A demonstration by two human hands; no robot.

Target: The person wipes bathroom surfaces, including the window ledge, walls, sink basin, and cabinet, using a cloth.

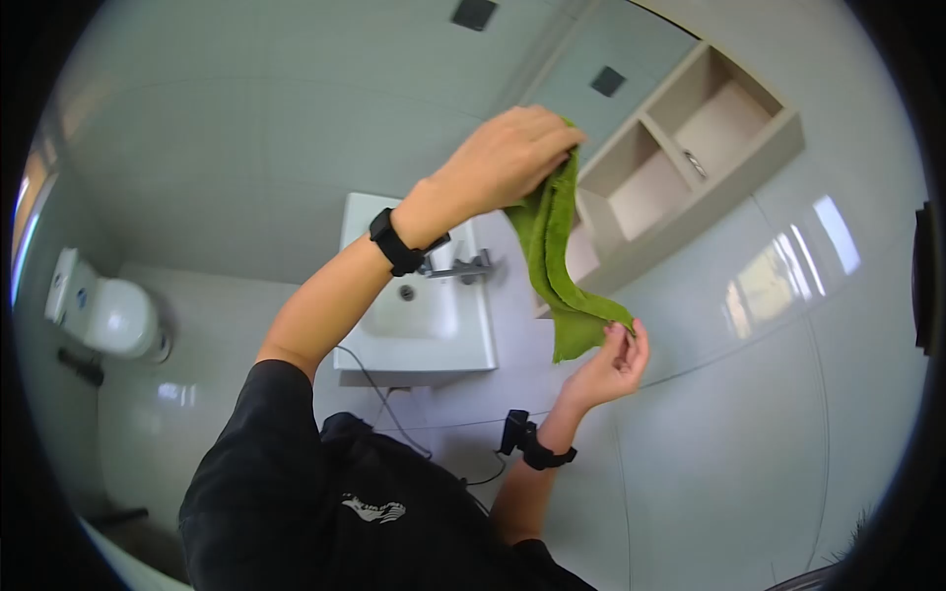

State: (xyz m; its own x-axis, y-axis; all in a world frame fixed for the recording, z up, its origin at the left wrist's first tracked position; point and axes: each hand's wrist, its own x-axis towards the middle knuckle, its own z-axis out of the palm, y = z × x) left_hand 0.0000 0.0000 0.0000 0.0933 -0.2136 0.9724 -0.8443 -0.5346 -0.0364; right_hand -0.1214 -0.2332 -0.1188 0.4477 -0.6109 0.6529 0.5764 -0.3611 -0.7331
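Note:
A green cloth (558,236), folded lengthwise into a loose strip, hangs between my two hands in front of the wall cabinet. My left hand (514,156) is closed around its upper end, fingers curled over the fabric. At the lower end, my right hand (613,366) pinches a corner between thumb and fingers. One flap of the cloth droops free beside the right hand. Both wrists wear black straps with small devices. Part of the cloth's upper end is hidden under the left fingers.
Below my left forearm is a white washbasin (478,340) with a metal faucet (458,267). A wall cabinet (690,197) with open shelves and a mirror (631,49) stands behind the cloth. A toilet (123,317) is at far left. Thin cables (379,389) hang near my body.

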